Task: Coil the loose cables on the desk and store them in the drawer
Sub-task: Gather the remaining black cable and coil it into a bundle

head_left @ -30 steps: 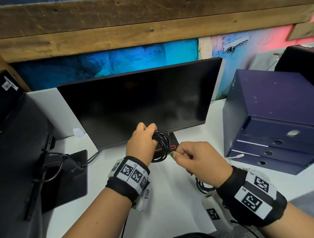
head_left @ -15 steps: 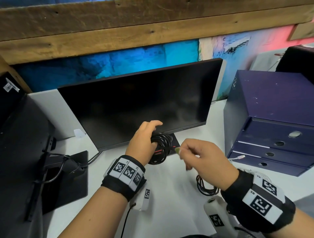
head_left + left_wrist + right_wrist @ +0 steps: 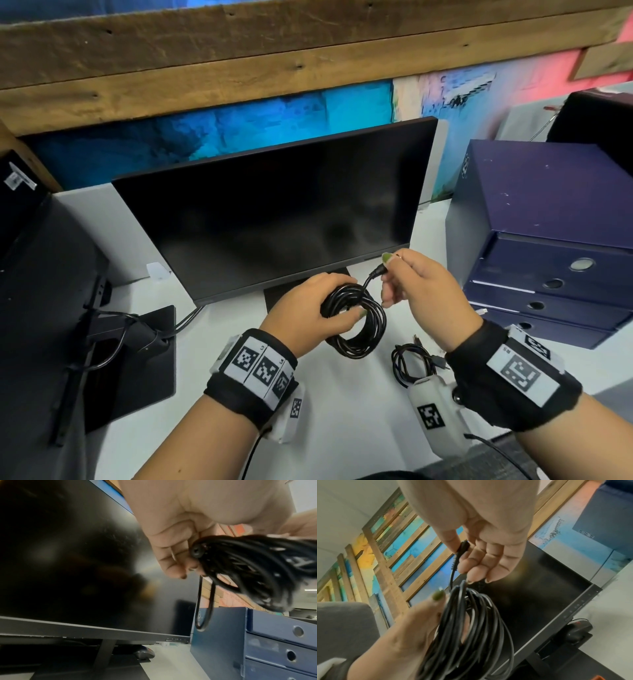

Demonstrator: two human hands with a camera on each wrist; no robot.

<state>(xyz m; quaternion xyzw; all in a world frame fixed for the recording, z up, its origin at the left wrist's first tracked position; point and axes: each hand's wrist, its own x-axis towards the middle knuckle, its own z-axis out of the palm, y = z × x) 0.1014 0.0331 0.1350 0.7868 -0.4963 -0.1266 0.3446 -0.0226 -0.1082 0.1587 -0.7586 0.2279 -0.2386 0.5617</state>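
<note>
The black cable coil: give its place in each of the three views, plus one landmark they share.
Head: black cable coil at centre, gripped by the left hand; the right hand pinches its plug end.
Left wrist: upper right, under the palm.
Right wrist: lower centre, hanging below the fingers.
Shared landmark: the dark monitor, behind the coil in every view.

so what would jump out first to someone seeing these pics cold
Dead centre, the left hand grips a fat black cable coil just above the white desk, while the right hand pinches the cable's plug end above it. Behind them stands a big dark monitor. At the right sits a navy drawer unit, and a smaller loose black cable lies by the right wrist.
</note>
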